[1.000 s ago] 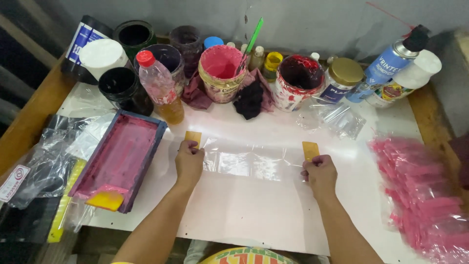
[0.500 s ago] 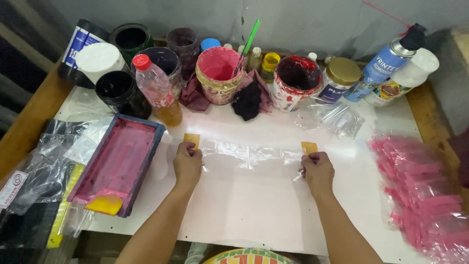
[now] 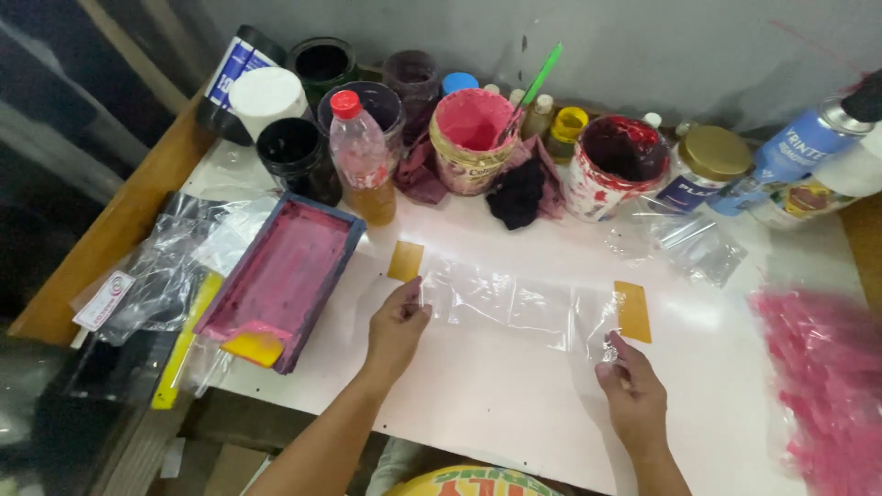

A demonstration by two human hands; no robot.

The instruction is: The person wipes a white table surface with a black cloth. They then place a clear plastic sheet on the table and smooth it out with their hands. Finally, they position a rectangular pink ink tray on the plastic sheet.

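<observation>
The clear plastic bag (image 3: 514, 303) lies flat across the middle of your white worktop (image 3: 478, 404), stretched between two yellowish tape tabs, one at its far left corner (image 3: 405, 261) and one at its right end (image 3: 632, 311).

At the far left of the scene, crumpled clear bags (image 3: 156, 276) sit on the worktop's edge, with a yellow strip (image 3: 184, 344) running along the near side. Just right of them is the blue-framed screen (image 3: 287, 276), its mesh stained pink, with a yellow squeegee (image 3: 251, 348) resting at its near end.

Your left hand (image 3: 397, 326) is curled, fingertips pressing down on the bag's left edge just below the left tab; it pins the plastic rather than wrapping around it. Your right hand (image 3: 629, 390) pinches the bag's near right corner between thumb and fingers, lifting that corner slightly off the worktop.

Along the far side, from left to right, stand a white-lidded jar (image 3: 266, 96), a black pot (image 3: 292, 152), a plastic bottle with a red cap (image 3: 360, 156), a pink-stained paint tub (image 3: 470, 138) with a green stick (image 3: 537, 78) in it, a dark rag (image 3: 519, 193), a red-smeared tub (image 3: 614, 165), a gold-lidded jar (image 3: 706, 161) and a blue spray can (image 3: 790, 152).

At the far right, a heap of pink bags (image 3: 818, 386) lies well apart from your right hand.
</observation>
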